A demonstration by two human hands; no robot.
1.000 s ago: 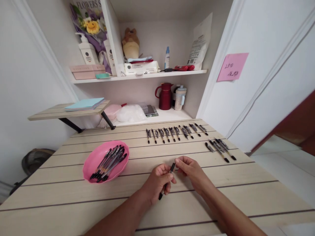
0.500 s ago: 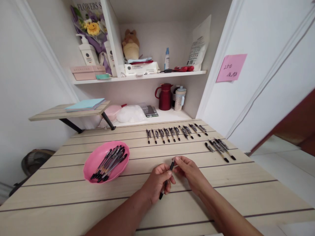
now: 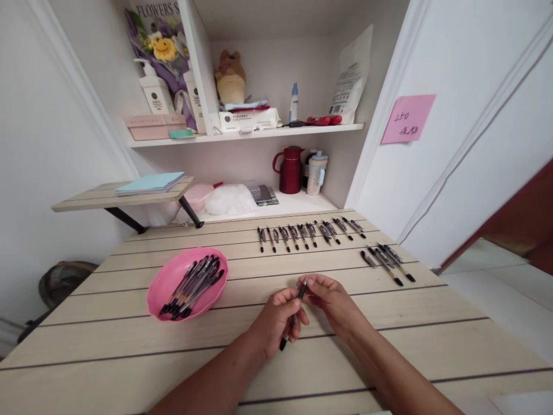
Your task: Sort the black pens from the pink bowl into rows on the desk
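Observation:
Over the front middle of the table, a black pen (image 3: 302,290) is held at a slant, its uncapped metal point upward. My left hand (image 3: 276,320) is closed round its barrel, and the black end sticks out below. The thumb and fingers of my right hand (image 3: 332,300) pinch at the pen's point; whether anything small is between them I cannot tell. Left of my hands, a pink scalloped bowl (image 3: 156,282) holds several capless-looking pens (image 3: 194,288). Beyond my hands lies a row of pens with their caps beside them (image 3: 294,236).
A second group of pens and caps (image 3: 389,264) lies at the table's right. A small raised shelf (image 3: 99,199) with blue paper (image 3: 151,183) stands at the back left. Behind are a red jug (image 3: 290,173), a light cup (image 3: 317,176) and a white plastic bag (image 3: 231,200).
My right fingers have shifted slightly at the pen's point, and more of the metal tip shows. The left hand keeps its hold.

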